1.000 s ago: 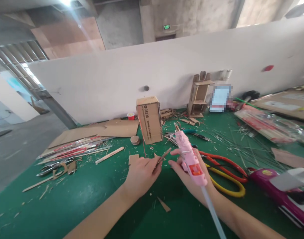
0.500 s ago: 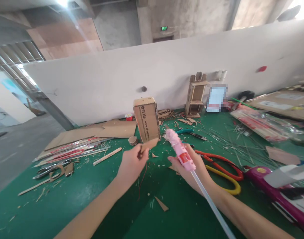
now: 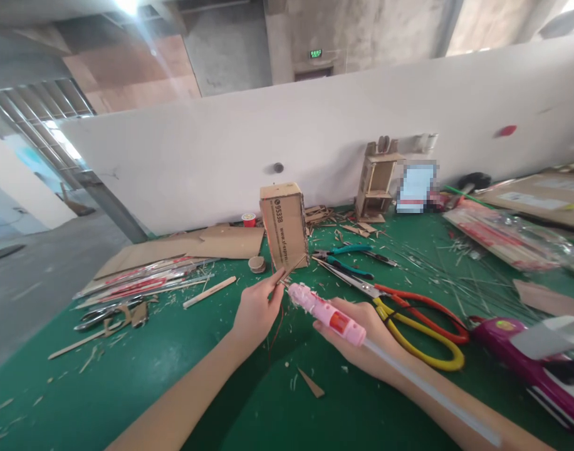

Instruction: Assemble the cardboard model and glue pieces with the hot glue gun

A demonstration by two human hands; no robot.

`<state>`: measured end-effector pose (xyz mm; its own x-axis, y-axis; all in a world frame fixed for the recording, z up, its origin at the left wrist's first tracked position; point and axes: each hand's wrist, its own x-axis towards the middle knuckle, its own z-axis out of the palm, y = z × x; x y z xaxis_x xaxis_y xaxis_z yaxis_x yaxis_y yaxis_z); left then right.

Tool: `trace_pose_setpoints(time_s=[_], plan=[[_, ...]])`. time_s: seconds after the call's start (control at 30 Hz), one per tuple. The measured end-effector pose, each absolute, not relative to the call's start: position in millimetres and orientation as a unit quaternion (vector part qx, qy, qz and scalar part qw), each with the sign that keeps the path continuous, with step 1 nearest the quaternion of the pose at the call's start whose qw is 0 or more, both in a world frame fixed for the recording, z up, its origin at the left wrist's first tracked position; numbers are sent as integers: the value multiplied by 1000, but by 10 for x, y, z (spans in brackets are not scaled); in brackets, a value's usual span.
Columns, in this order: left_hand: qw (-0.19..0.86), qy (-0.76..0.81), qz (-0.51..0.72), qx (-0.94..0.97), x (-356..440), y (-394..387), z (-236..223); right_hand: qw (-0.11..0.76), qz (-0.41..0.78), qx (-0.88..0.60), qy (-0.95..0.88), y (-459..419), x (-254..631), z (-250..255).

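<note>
Brown cardboard scrap (image 3: pixel 294 266) is sitting pinched in our left hand's fingers (image 3: pixel 256 313), just in front of the tall box (image 3: pixel 286 228). Our right hand (image 3: pixel 362 332) is gripping the pink glue gun (image 3: pixel 327 313), its tip pointing at the scrap.

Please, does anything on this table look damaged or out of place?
Small scraps litter the green table, like unswept waste. The front of the pink glue gun looks lumpy, perhaps from dried glue; the cardboard box has rough edges.
</note>
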<state>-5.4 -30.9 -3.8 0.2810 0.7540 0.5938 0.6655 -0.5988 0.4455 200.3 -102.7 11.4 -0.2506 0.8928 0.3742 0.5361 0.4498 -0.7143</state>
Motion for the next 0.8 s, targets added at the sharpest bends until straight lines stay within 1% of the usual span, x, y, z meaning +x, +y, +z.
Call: trace_pose_setpoints(time_s=[0.23,0.43,0.8], plan=[[19,430,435,791,-84,-265,-99,348,202,-511,-759,-995,2005,72],[5,414,431,801,-92,-263,-111,343,189,-504,-770,-987,2004,99],[23,428,425,798,-85,-290,-80,329,192,-534,-755,-982,1997,121]])
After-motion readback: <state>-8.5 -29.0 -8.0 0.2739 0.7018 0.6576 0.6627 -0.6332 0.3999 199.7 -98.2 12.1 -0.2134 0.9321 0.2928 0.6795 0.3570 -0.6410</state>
